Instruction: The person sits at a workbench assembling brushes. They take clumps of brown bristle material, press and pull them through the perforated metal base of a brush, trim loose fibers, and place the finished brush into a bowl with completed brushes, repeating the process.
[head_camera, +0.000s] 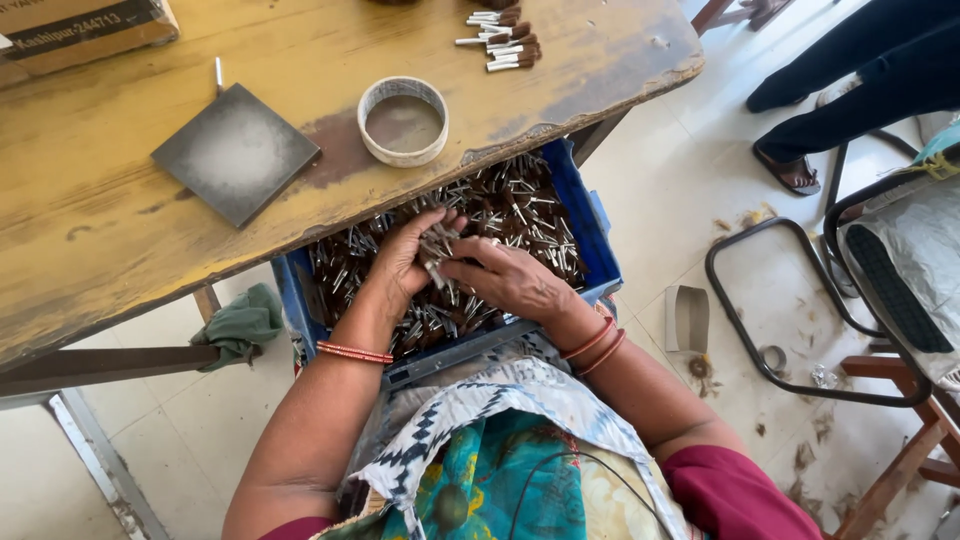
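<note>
A blue plastic crate rests on my lap, filled with many small brown brush heads on metal shanks. My left hand is cupped in the crate and holds a bunch of these pieces. My right hand lies beside it, fingers pinching pieces at the left hand's bundle. Both wrists wear red bangles. Part of the crate is hidden under the edge of the table.
A worn yellow wooden table carries a roll of tape, a dark square plate, a small pile of finished brush pieces and a cardboard box. Another person's feet and a metal chair frame are at right.
</note>
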